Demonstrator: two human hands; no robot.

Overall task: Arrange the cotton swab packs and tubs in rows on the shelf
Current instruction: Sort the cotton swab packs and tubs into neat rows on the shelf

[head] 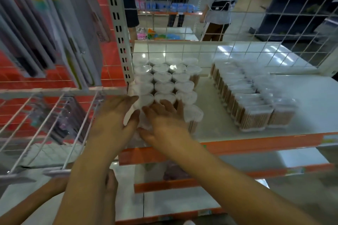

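From the head view, my left hand [117,115] lies flat and spread wide, fingers splayed, holding nothing; its fingertips touch the near-left corner of the block of tubs [164,86]. My right hand [164,117] is also flat with fingers extended, resting across the lids of the nearest tubs, gripping none of them as far as I can tell through the blur. The tubs stand in rows just beyond and under both hands, on the left part of the shelf [215,120]. The rectangular packs [247,100] stand in two rows well off to the right of my right hand, apart from the tubs.

The risk I see is at the front tub [193,115], just right of my right hand: it sits a little out of line and appears to lean. If I press or sweep sideways too hard, I judge it could topple toward the orange shelf edge [237,144] and take its neighbours along. Pushing the whole block from the front could also skew the back rows against the wire grid [182,51].

I can read no writing: lids and packs look unmarked, and the small tags on the shelf edges are too blurred.
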